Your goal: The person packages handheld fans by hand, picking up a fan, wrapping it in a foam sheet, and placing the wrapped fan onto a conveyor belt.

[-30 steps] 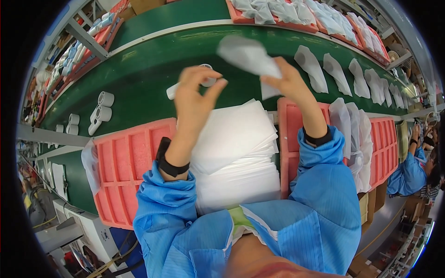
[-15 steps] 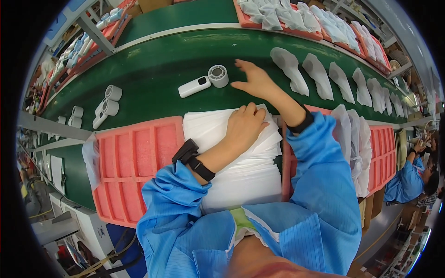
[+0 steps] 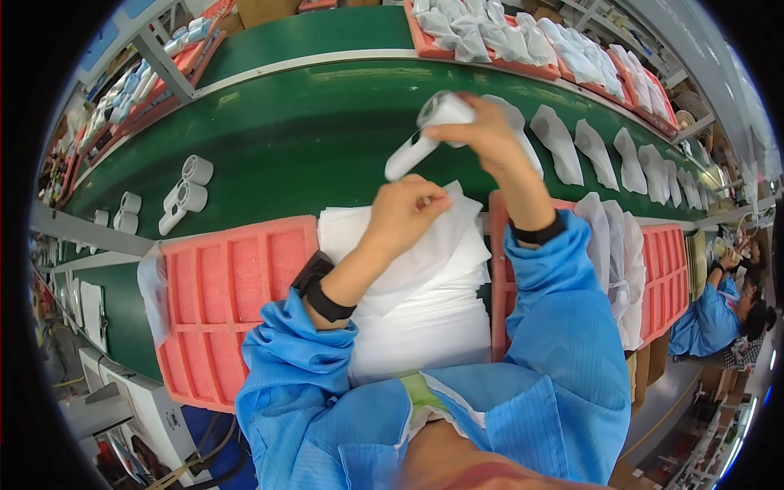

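Note:
My right hand grips a white handheld fan by its round head, with the handle slanting down to the left. The fan is up over the green conveyor belt. Beside it, my left hand pinches the upper edge of a thin white translucent bag. That bag is partly lifted and skewed over a thick stack of similar white bags in front of my chest. The fingers' exact hold on the bag's edge is partly hidden.
Pink foam trays with compartments flank the stack; bagged items hang over the right tray. More white fans lie on the belt at left. Bagged fans line it at right. A co-worker sits far right.
My right hand has taken hold of the fan and lifted it off the belt, bringing it right. My left hand has shifted slightly left and drawn up the top bag's edge.

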`<move>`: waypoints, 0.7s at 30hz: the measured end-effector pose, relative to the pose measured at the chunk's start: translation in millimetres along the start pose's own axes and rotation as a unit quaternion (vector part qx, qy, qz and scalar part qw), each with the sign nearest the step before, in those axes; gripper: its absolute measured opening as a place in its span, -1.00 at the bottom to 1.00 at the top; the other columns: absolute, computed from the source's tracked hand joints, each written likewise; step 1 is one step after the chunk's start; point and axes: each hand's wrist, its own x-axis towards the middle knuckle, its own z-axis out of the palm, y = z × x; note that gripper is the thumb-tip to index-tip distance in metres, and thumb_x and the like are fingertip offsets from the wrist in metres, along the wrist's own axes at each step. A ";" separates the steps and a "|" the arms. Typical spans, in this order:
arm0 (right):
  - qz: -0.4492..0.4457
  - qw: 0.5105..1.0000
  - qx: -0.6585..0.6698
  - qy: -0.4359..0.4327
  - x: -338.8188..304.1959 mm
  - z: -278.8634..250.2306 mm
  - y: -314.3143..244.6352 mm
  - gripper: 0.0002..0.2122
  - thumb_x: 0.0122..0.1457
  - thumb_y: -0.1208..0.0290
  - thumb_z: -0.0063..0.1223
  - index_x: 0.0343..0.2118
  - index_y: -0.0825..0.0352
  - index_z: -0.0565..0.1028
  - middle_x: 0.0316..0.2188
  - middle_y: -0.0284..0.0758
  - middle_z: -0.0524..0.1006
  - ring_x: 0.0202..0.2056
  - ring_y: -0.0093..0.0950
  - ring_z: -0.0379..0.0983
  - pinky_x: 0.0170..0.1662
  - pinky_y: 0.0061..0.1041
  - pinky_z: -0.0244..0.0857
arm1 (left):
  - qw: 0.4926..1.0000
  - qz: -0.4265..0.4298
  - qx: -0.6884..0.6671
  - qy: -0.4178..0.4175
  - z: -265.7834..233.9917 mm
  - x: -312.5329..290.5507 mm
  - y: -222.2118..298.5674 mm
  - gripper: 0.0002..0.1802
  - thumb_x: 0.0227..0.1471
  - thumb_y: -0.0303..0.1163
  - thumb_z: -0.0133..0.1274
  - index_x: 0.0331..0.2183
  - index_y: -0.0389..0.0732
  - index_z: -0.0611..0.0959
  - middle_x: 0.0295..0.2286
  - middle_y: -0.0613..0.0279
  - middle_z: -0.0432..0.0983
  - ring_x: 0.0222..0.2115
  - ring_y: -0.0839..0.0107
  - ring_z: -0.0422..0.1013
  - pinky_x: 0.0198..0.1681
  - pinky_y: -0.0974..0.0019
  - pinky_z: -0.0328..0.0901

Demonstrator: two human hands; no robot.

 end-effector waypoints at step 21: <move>-0.316 0.933 -0.170 -0.015 -70.0 -9.4 -10.4 -0.36 -0.38 0.45 0.44 -0.09 0.34 0.44 -0.20 -0.30 0.44 -0.18 -0.43 0.42 -0.11 -0.54 0.30 | 0.886 -0.122 -0.428 0.131 -36.2 1.6 45.7 -0.78 0.10 -0.36 0.11 -0.25 -0.29 0.67 -0.38 0.23 0.60 -0.43 0.54 0.45 -0.38 0.49 0.32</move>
